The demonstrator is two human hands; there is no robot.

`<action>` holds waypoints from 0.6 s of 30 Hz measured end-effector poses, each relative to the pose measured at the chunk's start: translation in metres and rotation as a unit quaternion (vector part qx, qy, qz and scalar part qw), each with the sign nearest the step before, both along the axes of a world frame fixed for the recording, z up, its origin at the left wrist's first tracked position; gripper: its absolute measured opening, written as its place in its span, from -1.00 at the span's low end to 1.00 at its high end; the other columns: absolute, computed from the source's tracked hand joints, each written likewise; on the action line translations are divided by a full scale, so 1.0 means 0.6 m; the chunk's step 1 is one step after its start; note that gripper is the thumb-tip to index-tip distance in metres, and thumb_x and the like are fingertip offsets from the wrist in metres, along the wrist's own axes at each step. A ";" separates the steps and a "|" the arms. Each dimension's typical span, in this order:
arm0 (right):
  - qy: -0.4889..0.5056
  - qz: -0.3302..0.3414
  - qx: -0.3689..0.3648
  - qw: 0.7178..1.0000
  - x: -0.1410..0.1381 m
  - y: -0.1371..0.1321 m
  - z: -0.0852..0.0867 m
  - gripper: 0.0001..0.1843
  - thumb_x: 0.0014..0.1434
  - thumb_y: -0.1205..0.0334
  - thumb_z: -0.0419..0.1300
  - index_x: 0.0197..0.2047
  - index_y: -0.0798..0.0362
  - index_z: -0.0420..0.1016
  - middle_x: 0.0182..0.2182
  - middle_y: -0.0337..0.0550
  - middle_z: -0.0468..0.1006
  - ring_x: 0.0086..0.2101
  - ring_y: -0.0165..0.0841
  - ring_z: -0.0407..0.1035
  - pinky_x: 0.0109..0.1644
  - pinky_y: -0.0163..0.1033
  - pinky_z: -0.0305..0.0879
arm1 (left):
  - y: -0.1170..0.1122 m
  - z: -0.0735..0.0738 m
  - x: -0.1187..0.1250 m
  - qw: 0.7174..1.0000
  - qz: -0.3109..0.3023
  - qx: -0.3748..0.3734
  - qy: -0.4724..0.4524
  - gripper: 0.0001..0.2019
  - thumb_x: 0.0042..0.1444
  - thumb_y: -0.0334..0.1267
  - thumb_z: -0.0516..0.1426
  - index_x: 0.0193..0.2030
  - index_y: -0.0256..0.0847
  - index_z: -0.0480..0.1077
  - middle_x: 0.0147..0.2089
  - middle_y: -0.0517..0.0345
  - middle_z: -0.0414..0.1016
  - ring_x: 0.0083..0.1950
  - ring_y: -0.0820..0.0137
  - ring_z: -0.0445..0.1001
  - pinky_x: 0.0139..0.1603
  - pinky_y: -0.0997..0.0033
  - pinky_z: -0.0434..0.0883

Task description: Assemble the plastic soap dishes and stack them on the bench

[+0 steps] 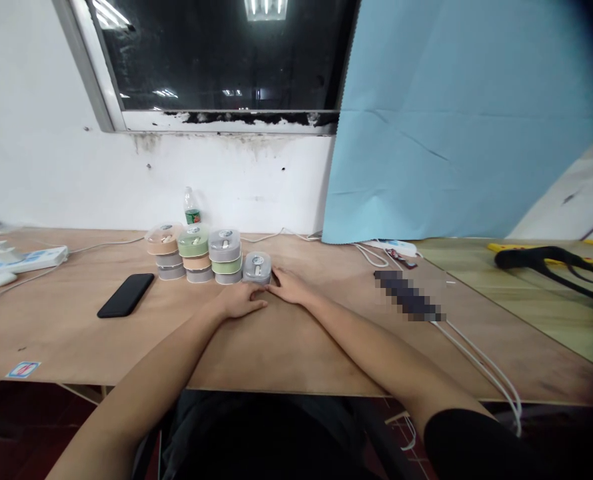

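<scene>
My left hand (241,301) lies flat on the wooden table (296,347), fingers stretched out toward the right. My right hand (289,287) rests beside it, fingers flat and pointing left, fingertips close to a single grey round case (257,267). Both hands hold nothing. Just behind them stand three stacks of round clear-lidded cases (196,257) in tan, green and grey.
A black phone (126,295) lies to the left. A white power strip (24,260) with cables sits at far left. A small bottle (191,207) stands by the wall. White cables (481,363) run on the right; a black tool (551,261) lies far right. Blue cloth (451,120) hangs behind.
</scene>
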State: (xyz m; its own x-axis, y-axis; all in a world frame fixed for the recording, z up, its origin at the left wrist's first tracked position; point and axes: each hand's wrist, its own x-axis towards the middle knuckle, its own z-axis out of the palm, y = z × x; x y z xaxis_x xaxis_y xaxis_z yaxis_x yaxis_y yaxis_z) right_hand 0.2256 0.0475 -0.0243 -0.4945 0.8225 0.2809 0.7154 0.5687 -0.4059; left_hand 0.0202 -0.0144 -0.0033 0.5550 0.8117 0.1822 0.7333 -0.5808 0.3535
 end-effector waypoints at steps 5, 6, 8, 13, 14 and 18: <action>-0.006 0.002 0.002 1.000 0.000 0.000 0.000 -0.36 0.13 -0.02 0.20 0.20 0.09 0.25 0.03 0.08 0.47 -0.02 -0.10 0.36 0.05 -0.11 0.20 | -0.001 0.000 -0.001 1.000 0.006 -0.009 0.003 -0.56 0.12 0.05 0.08 0.10 -0.06 0.38 -0.29 0.13 0.48 -0.29 0.28 0.44 -0.36 0.38 0.28; -0.006 0.003 0.002 1.000 0.000 0.000 0.000 -0.36 0.13 -0.02 0.20 0.20 0.09 0.26 0.02 0.09 0.47 -0.02 -0.10 0.37 0.05 -0.11 0.20 | 0.000 0.000 -0.001 1.000 0.007 -0.010 0.003 -0.55 0.11 0.05 0.08 0.09 -0.06 0.38 -0.29 0.13 0.47 -0.29 0.28 0.43 -0.36 0.39 0.27; -0.005 0.006 0.004 1.000 0.001 0.000 0.000 -0.36 0.13 -0.02 0.21 0.21 0.09 0.25 0.02 0.08 0.47 -0.02 -0.09 0.36 0.05 -0.11 0.20 | 0.000 0.001 -0.001 1.000 0.005 -0.007 0.000 -0.56 0.11 0.04 0.08 0.09 -0.06 0.38 -0.29 0.13 0.47 -0.30 0.29 0.43 -0.37 0.39 0.26; 0.001 0.008 0.001 1.000 0.001 0.002 -0.001 -0.33 0.11 -0.04 0.22 0.22 0.08 0.23 0.04 0.08 0.46 -0.01 -0.09 0.36 0.05 -0.11 0.20 | 0.000 0.001 0.000 1.000 0.002 -0.010 -0.004 -0.56 0.10 0.04 0.08 0.09 -0.05 0.38 -0.29 0.13 0.47 -0.30 0.28 0.43 -0.36 0.39 0.27; 0.002 0.007 0.000 1.000 0.002 0.002 -0.001 -0.33 0.11 -0.05 0.22 0.22 0.08 0.24 0.04 0.08 0.46 -0.01 -0.09 0.36 0.06 -0.10 0.20 | 0.000 0.001 0.000 1.000 0.005 -0.012 -0.004 -0.56 0.10 0.04 0.08 0.09 -0.05 0.38 -0.29 0.13 0.47 -0.29 0.28 0.43 -0.35 0.38 0.27; 0.000 0.009 0.001 1.000 0.002 0.002 -0.002 -0.34 0.12 -0.05 0.21 0.21 0.08 0.25 0.04 0.08 0.46 0.00 -0.10 0.36 0.06 -0.10 0.20 | 0.001 -0.002 -0.002 1.000 0.006 -0.013 -0.008 -0.55 0.11 0.05 0.08 0.10 -0.04 0.37 -0.28 0.13 0.47 -0.29 0.29 0.43 -0.34 0.38 0.28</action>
State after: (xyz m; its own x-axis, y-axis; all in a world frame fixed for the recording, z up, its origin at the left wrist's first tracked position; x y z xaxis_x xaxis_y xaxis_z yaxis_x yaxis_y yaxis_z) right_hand 0.2268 0.0490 -0.0253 -0.5083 0.8135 0.2826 0.7053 0.5815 -0.4055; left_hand 0.0190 -0.0140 -0.0044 0.5414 0.8233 0.1705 0.7346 -0.5619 0.3804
